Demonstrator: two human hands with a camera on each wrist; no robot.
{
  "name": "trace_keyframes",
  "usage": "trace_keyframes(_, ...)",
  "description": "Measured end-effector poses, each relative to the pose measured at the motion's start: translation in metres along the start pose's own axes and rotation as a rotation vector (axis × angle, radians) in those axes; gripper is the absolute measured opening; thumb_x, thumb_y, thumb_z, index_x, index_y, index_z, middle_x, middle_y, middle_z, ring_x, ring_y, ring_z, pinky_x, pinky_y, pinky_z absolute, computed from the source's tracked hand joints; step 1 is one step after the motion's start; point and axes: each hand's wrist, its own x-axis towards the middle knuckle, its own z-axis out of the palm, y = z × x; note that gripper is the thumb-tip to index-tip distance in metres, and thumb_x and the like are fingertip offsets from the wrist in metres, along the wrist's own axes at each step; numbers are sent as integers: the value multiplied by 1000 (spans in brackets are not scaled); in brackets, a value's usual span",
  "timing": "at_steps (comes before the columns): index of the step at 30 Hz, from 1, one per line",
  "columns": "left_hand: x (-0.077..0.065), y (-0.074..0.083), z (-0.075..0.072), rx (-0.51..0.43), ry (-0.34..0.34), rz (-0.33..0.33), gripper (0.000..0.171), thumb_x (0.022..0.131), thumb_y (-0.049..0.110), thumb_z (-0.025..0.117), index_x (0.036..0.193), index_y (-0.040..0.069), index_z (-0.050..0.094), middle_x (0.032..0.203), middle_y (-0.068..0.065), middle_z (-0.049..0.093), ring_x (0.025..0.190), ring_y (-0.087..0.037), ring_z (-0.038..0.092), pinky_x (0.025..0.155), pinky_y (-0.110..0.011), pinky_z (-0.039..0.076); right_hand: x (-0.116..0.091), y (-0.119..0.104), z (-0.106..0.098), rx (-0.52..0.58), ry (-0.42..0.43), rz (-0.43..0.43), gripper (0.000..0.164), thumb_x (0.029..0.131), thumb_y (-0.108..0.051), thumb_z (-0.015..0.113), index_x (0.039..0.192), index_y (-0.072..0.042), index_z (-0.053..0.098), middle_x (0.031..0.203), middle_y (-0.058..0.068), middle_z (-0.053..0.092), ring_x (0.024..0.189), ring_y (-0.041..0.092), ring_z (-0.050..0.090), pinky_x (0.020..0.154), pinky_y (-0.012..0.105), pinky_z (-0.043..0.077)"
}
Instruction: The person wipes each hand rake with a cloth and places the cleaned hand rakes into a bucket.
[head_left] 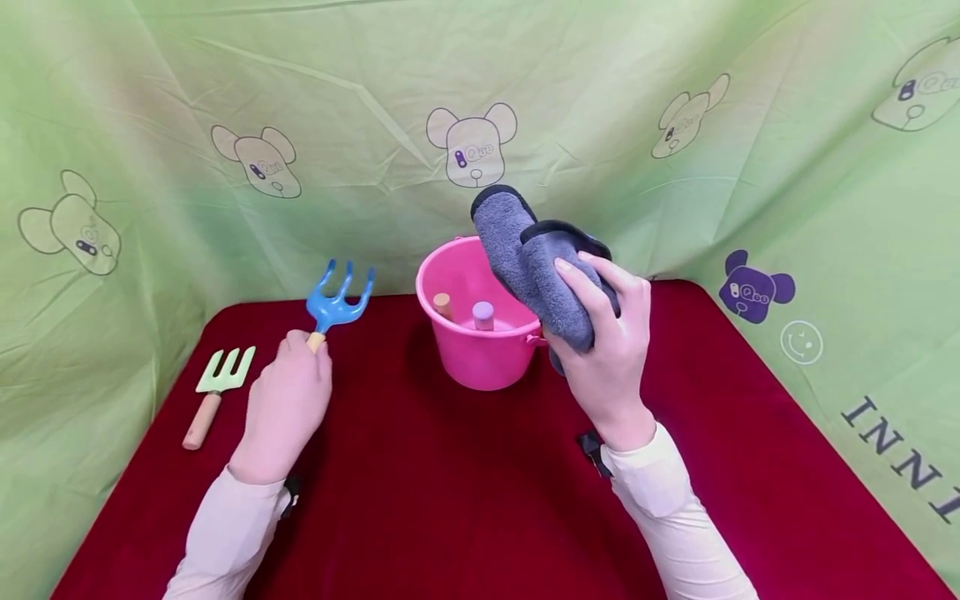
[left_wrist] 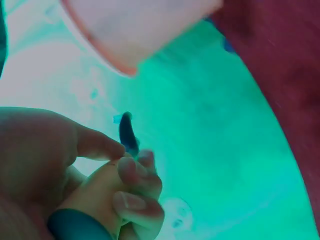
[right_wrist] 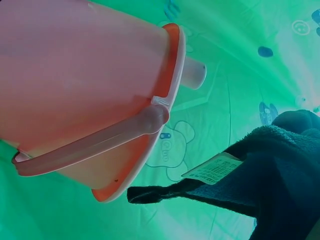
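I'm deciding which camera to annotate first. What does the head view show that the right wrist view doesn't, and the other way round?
Only the head view: the left hand gripping a blue fork, and a green fork lying on the red tabletop.

Only the right wrist view: a pale label on the grey cloth, and most of the length of the bucket handle.

Both: the grey cloth, the pink bucket and the patterned backdrop.

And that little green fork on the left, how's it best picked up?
Probably by the handle, from above on the near side: the green fork lies on the red table, handle toward the person, prongs pointing away.
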Motion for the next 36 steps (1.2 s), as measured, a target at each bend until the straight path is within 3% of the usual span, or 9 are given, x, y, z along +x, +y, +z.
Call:
trace_keyframes(6, 11, 36, -8, -89, -52, 12, 26, 96, 17, 51, 102, -9, 52, 72, -22, 62, 46, -40, 58, 39, -55, 48, 0, -4, -1, 8, 13, -22, 38, 69, -9, 76, 107, -6, 72, 113, 28, 63, 105, 40, 54, 85, 54, 45)
trace_keyframes(13, 14, 81, -15, -89, 11, 124, 27, 94, 20, 56, 106, -4, 57, 76, -15, 65, 48, -31, 58, 39, -48, 49, 1, -13, -2, 30, 9, -68, 41, 66, -9, 77, 106, -6, 71, 113, 29, 63, 101, 42, 54, 81, 56, 45)
trace_keyframes(17, 16, 100, -16, -78, 47, 151, 27, 94, 20, 56, 108, -3, 58, 79, -14, 66, 49, -28, 57, 37, -45, 48, 4, -16, -6, 22, -28, -96, 40, 66, -13, 75, 105, -6, 72, 111, 29, 64, 99, 44, 54, 79, 56, 44)
trace_keyframes(23, 21, 113, -14, -78, 117, 132, 27, 95, 20, 56, 107, -4, 57, 78, -15, 64, 48, -28, 54, 37, -44, 48, 10, -16, -18, -66, -76, -139, 35, 63, -28, 71, 90, -6, 77, 93, 26, 68, 83, 44, 53, 72, 58, 41)
trace_keyframes(28, 19, 121, -13, -67, 146, 214, 24, 93, 18, 59, 104, -4, 59, 72, -14, 62, 43, -24, 50, 34, -40, 46, 12, -18, -20, -142, -91, -182, 23, 64, -21, 66, 79, -7, 76, 82, 22, 68, 76, 42, 51, 66, 57, 40)
trace_keyframes(32, 13, 130, -13, -47, 124, 308, 24, 93, 17, 58, 107, -3, 60, 72, -11, 62, 45, -19, 49, 33, -34, 44, 11, -19, -19, -140, -112, -186, 27, 64, -22, 68, 84, -8, 77, 86, 22, 69, 78, 42, 52, 68, 56, 41)
trace_keyframes(36, 7, 139, -14, -42, 77, 352, 20, 93, 18, 57, 104, 0, 58, 74, -8, 62, 48, -18, 50, 34, -32, 44, 9, -19, -16, -91, -109, -174, 36, 65, -22, 74, 98, -7, 74, 97, 24, 68, 87, 43, 54, 73, 57, 42)
